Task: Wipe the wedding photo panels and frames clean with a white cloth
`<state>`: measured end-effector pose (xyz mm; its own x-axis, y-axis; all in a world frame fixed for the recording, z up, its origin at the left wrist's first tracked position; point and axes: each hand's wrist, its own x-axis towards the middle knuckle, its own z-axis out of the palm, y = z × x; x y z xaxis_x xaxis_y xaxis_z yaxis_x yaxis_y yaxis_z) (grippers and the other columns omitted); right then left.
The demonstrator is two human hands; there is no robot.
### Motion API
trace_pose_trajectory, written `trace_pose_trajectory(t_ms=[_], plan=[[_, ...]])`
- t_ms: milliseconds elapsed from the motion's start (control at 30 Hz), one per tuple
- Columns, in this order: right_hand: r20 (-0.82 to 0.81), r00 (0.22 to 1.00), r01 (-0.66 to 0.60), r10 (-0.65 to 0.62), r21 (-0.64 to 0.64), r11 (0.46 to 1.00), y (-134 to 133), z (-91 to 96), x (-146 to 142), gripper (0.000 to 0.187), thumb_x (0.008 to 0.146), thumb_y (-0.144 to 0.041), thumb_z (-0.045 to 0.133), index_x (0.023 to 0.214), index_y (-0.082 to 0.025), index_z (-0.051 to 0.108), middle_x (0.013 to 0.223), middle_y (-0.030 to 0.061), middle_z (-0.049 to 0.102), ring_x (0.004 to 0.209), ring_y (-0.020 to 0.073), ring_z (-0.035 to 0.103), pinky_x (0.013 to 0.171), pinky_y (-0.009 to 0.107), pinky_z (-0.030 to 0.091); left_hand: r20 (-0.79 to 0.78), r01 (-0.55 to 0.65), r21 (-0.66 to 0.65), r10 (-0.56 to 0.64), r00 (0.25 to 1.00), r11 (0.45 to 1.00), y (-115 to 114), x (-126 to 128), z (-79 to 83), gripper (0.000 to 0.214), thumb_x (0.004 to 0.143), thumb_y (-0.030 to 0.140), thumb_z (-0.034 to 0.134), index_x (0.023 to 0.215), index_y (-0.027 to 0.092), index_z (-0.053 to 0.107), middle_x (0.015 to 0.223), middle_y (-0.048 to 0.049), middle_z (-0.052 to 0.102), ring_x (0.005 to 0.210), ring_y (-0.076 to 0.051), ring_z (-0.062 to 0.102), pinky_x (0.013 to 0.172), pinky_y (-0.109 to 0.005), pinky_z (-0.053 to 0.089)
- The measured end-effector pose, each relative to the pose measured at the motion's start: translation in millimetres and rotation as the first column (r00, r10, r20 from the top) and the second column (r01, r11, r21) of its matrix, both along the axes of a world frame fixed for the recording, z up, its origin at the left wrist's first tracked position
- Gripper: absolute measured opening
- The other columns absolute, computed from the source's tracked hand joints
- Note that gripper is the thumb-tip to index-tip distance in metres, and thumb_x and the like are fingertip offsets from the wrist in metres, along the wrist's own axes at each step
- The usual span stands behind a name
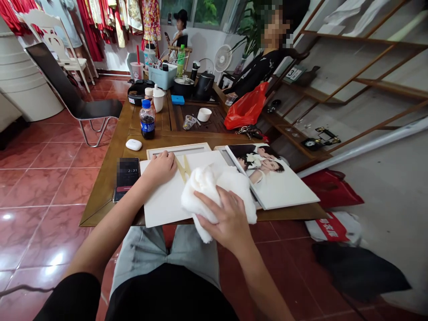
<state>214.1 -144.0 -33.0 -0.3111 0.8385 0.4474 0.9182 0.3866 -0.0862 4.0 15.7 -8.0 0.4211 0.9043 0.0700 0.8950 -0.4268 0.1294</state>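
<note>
Your two hands work on one white board (pixel 163 203) lying at the near edge of the surface (pixel 106 189): your right hand (pixel 229 220) has its fingers (pixel 209 198) spread over one white cloth (pixel 210 183), holding it down on the board. Your left hand (pixel 161 167) rests at the board's far edge with fingers curled, though you cannot tell whether they grip it. Around it lie one phone (pixel 126 176) just left of the board, one white earbud case (pixel 133 144), one cola bottle (pixel 147 119), one printed photo panel (pixel 277 178) to the right, and two small cups (pixel 204 114) further back.
</note>
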Motion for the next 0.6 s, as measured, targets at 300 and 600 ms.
trace_pose_trajectory(t_ms=[300,600], plan=[[0.024,0.991,0.127,-0.129,0.049,0.991,7,-6.7,27,0.047,0.102,-0.05,0.048,0.144,-0.033,0.062,0.133,0.0144,0.055,0.122,0.0312,0.057,0.107,0.052,0.041,0.024,0.0,-0.012,0.001,1.0,1.0,2,-1,-2.7,0.038,0.107,0.026,0.03,0.122,0.011,0.061,0.12,-0.0187,0.066,0.113,-0.033,0.064,0.099,-0.047,0.044],[0.03,0.993,0.122,-0.119,-0.141,0.982,57,9.6,17,0.054,0.103,-0.057,0.041,0.15,-0.035,0.055,0.138,0.0149,0.055,0.129,0.0329,0.054,0.108,0.055,0.041,0.001,0.018,-0.003,-0.018,1.0,1.0,2,0,-1.6,0.038,0.106,0.025,0.03,0.12,0.01,0.062,0.12,-0.0196,0.066,0.115,-0.033,0.063,0.098,-0.047,0.045]])
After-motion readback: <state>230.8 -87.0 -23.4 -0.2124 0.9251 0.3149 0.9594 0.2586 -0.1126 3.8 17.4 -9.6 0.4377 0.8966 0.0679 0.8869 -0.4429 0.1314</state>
